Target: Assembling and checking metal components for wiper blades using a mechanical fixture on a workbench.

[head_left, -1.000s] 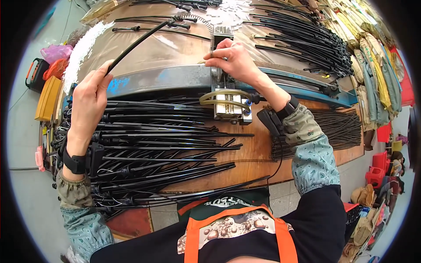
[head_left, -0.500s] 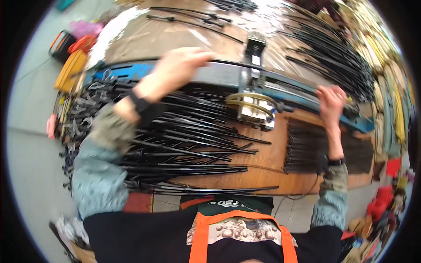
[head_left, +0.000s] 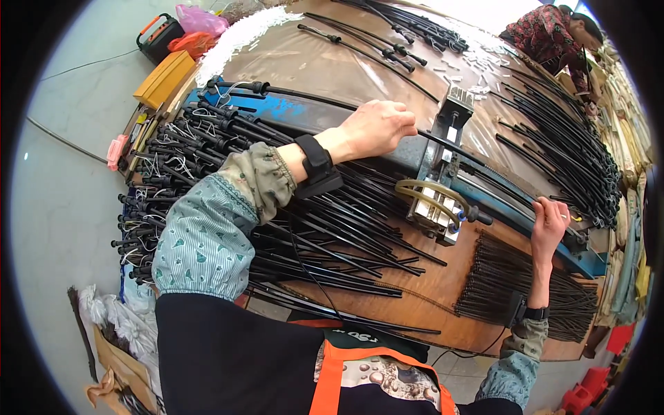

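Note:
A long black rod with a collar (head_left: 259, 88) at its left end lies along the blue metal bench fixture (head_left: 304, 114). Its right part runs into the metal clamp block (head_left: 453, 114). My left hand (head_left: 379, 128) is closed around the rod, just left of that block. On the other side, my right hand (head_left: 550, 220) pinches the end of a thin dark, coiled-looking length (head_left: 508, 178) lying along the fixture. How this joins the rod is hidden at the block. Nearer me is a metal cylinder unit (head_left: 434, 218) with a yellowish hose (head_left: 422, 192).
Many black rods with collars and white cords (head_left: 332, 221) lie at left. Dark coiled lengths (head_left: 519, 277) are stacked at right. More black rods (head_left: 560, 145) lie at the far right, near another person (head_left: 546, 34). Small white pieces (head_left: 242, 41) cover the far left.
My left hand has moved right along the rod, closer to the clamp block. My right hand stays near the fixture's right end. The whole view has shifted, bringing the other person into sight.

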The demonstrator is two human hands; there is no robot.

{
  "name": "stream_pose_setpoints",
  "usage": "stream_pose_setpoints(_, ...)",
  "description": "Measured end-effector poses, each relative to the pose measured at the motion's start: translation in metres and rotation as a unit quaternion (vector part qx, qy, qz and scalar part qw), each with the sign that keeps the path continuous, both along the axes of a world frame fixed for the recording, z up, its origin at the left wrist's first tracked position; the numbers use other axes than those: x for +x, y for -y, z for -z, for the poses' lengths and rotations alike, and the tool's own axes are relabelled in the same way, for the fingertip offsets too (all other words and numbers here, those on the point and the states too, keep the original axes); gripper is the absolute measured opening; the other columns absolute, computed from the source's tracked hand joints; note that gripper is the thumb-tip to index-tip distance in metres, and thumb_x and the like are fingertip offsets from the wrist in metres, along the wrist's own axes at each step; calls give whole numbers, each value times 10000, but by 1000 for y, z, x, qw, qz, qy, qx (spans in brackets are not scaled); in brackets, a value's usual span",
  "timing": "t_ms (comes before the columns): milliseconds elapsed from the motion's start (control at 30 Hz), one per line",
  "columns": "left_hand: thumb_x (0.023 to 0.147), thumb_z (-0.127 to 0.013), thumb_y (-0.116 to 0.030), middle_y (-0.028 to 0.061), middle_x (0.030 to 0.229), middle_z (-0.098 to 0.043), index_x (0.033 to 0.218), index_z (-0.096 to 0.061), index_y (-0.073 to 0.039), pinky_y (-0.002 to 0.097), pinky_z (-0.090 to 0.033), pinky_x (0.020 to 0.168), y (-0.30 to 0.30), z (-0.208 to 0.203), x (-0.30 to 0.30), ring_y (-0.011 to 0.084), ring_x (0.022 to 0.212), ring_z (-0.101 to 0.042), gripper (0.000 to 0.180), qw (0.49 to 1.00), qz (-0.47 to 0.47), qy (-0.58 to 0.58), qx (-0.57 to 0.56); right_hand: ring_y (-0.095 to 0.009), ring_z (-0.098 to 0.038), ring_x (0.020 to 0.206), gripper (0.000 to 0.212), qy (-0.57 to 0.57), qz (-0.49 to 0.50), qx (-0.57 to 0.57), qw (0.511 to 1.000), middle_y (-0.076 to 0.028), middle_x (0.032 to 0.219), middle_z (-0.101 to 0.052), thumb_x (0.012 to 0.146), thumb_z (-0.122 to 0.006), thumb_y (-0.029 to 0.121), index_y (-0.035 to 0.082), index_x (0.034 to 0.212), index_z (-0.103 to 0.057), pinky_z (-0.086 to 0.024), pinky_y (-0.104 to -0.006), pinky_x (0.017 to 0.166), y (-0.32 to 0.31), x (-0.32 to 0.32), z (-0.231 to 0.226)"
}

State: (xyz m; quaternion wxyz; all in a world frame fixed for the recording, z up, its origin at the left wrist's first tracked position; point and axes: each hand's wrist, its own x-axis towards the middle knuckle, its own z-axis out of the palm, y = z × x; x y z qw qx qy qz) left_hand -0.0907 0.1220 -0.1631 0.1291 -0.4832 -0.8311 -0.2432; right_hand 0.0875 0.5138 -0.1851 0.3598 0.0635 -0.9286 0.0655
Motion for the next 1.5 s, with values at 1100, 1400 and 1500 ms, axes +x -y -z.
stream_pose_setpoints(1100, 948, -553, -162, 145, 818, -653, 892, -548, -93, 457, -500, 633, -13, 16, 0, 380, 783, -637, 89, 997, -25, -23, -63, -286, -612, 883, 255, 164, -135, -224, 951, -130, 962, -661, 855, -649, 18, 26, 1110, -655, -481, -360, 761, 102, 25, 27)
stream_pose_setpoints(1400, 901, -610, -179, 107, 859, -666, 1025, -617, -103, 444, -492, 711, 18, 31, -60, 335, 828, -638, 146, 967, -25, -229, -105, -316, -561, 750, 233, 272, -107, -26, 956, -112, 778, -562, 814, -730, 225, 39, 841, -593, -457, -443, 668, 131, 82, 33)
stream_pose_setpoints(1500, 823, -663, -163, 152, 907, -664, 1000, -638, -39, 438, -500, 812, 39, -3, -48, 354, 917, -619, 217, 955, -12, -279, -98, -338, -550, 745, 226, 300, -150, -18, 942, -111, 790, -561, 810, -729, 205, 45, 820, -570, -447, -453, 655, 168, 126, 36)
